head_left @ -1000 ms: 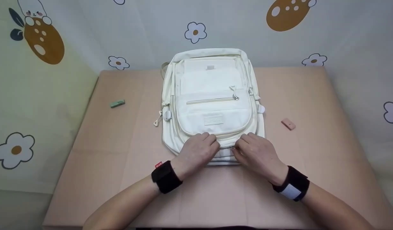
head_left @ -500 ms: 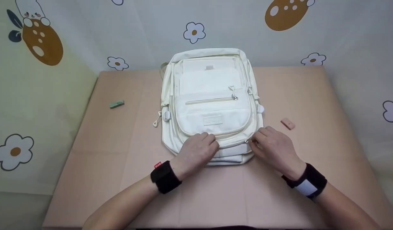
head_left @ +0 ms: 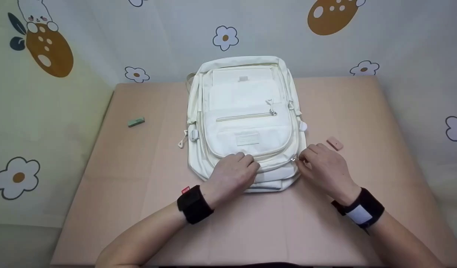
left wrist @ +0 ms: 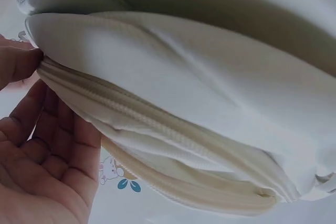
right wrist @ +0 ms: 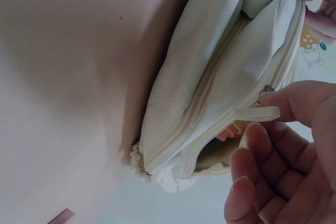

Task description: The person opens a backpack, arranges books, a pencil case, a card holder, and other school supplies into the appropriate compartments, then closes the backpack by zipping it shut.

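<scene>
A cream backpack (head_left: 247, 130) lies front side up on the table, its bottom towards me. My left hand (head_left: 234, 175) pinches the fabric edge beside a front pocket's zip; in the left wrist view the thumb (left wrist: 21, 64) presses at the end of the zip line. To the right, my right hand (head_left: 325, 169) pinches the zip's pull tab (right wrist: 257, 114) between thumb and fingers, close to the metal slider (right wrist: 266, 89). Beyond the slider in the right wrist view, the pocket gapes, and an orange-peach thing (right wrist: 231, 131) shows inside.
A green eraser-like block (head_left: 136, 121) lies left of the backpack. A pink one (head_left: 335, 143) lies to the right, just past my right hand. The table (head_left: 169, 223) has a peach cover; a patterned curtain (head_left: 176, 41) hangs behind and at both sides.
My right hand has moved right and slightly away from me along the zip, drawing the slider towards the backpack's right side. My left hand stays at the edge, shifting only slightly.
</scene>
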Tool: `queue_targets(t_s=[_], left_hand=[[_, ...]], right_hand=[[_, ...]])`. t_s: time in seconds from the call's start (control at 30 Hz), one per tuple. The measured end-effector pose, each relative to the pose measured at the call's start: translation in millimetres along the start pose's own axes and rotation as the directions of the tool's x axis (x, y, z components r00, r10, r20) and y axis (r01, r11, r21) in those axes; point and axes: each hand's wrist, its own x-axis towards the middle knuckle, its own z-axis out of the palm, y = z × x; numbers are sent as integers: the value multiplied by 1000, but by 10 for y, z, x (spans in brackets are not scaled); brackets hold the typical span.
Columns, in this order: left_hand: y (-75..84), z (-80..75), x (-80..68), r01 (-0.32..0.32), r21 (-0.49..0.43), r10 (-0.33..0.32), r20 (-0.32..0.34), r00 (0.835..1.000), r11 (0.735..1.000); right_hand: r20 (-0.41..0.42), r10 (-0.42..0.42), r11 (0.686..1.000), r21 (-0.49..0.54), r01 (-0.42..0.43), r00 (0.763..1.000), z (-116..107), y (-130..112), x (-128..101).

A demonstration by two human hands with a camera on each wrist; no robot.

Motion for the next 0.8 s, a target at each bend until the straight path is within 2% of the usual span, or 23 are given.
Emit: queue_targets(t_s=[0.3,0.47,0.63,0.8], left_hand=[[155,-34,237,-71,48,71,7,997,996],[294,-67,422,-131,89,127,58,990,987],[392,15,552,-115,148,92,154,984,982],[417,116,597,-77,197,34,214,976,977]], right_hand=[[4,-8,1000,-1,8,1000,-25,1,3],[-3,-8,1000,5,8,1000,-46,11,-4],[-13,-14,1000,12,14,1000,-36,2,5],[-18,-21,1000,19,22,1000,-28,-4,-2]])
